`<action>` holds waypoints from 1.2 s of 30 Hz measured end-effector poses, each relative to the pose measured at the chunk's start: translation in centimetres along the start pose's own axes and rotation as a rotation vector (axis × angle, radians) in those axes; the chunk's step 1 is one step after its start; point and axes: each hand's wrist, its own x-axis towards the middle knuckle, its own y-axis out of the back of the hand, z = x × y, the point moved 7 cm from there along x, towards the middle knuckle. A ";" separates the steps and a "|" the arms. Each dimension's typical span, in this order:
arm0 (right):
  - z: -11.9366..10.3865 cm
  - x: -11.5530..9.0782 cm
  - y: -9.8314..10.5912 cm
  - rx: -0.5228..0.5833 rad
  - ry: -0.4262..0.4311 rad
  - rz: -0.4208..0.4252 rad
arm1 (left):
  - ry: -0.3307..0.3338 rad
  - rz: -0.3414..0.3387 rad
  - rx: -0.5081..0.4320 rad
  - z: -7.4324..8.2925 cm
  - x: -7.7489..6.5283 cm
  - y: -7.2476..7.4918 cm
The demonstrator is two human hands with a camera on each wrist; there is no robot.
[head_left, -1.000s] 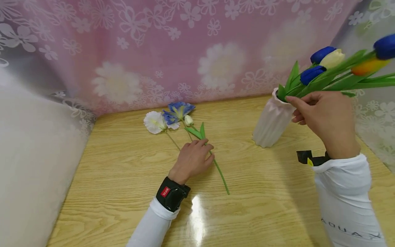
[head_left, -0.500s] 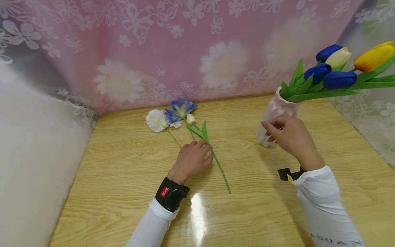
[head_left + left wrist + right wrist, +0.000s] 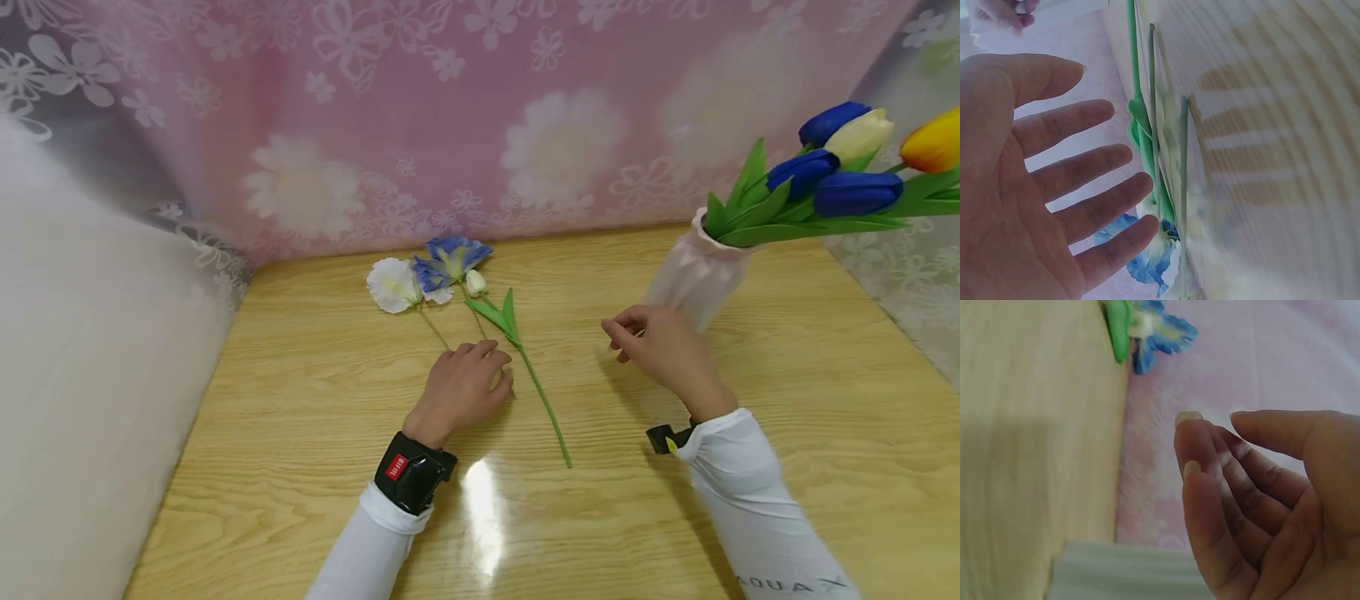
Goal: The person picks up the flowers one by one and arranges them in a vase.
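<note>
My left hand (image 3: 463, 385) hovers over the stems of the loose flowers, and in the left wrist view its fingers (image 3: 1094, 159) are spread with nothing in them. A white tulip (image 3: 476, 283) with green leaves lies just to its right. Beyond the hand lie a blue flower (image 3: 453, 257) and a white flower (image 3: 393, 286), their stems partly hidden by it. My right hand (image 3: 667, 354) is in front of the pale pink vase (image 3: 693, 279), fingers loosely bent and thumb apart, holding nothing. Blue tulips (image 3: 858, 194), a cream tulip (image 3: 861, 137) and a yellow-orange tulip (image 3: 933, 143) lean rightward from the vase.
Everything stands on a wood-grain table (image 3: 300, 467). A pink floral curtain (image 3: 450, 125) hangs behind its back edge, and pale cloth (image 3: 90, 350) borders the left side. The vase is near the back right.
My right hand has let go of the tulips in the vase and moved down and left. The leaning flowers have settled lower. My left hand has barely moved.
</note>
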 end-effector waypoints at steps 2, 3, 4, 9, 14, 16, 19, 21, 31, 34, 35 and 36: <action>-0.1 0.3 -0.8 -0.001 0.007 -0.008 | 0.004 0.006 -0.002 -0.2 -0.1 0.1; -0.2 0.4 -1.1 -0.005 0.012 -0.007 | 0.007 0.011 -0.002 -0.3 -0.2 0.1; -0.4 0.6 -1.5 -0.002 0.018 -0.008 | 0.010 0.015 -0.002 -0.4 -0.2 0.2; -1.2 1.2 -3.3 -0.005 0.039 -0.030 | 0.024 0.023 -0.014 -1.0 -0.5 0.2; -1.9 1.6 -5.3 -0.040 0.062 -0.067 | 0.046 0.012 -0.014 -1.5 -0.8 0.2; -2.0 1.7 -6.1 -0.055 0.063 -0.090 | 0.056 0.015 -0.016 -1.7 -1.0 0.2; -2.2 1.9 -7.1 -0.068 0.054 -0.127 | 0.070 0.015 -0.021 -2.0 -1.3 0.3; -2.3 2.1 -7.7 -0.072 0.051 -0.142 | 0.080 0.012 -0.021 -2.2 -1.6 0.3; -3.4 2.8 -9.9 -0.100 0.048 -0.144 | 0.116 0.011 -0.007 -3.2 -2.4 0.3; -3.7 2.9 -10.3 -0.113 0.037 -0.149 | 0.114 0.018 0.005 -3.3 -2.5 0.2; -3.8 3.0 -10.5 -0.116 0.033 -0.153 | 0.115 0.018 0.006 -3.4 -2.6 0.2; -3.8 3.0 -10.6 -0.115 0.026 -0.160 | 0.116 0.019 0.007 -3.4 -2.6 0.2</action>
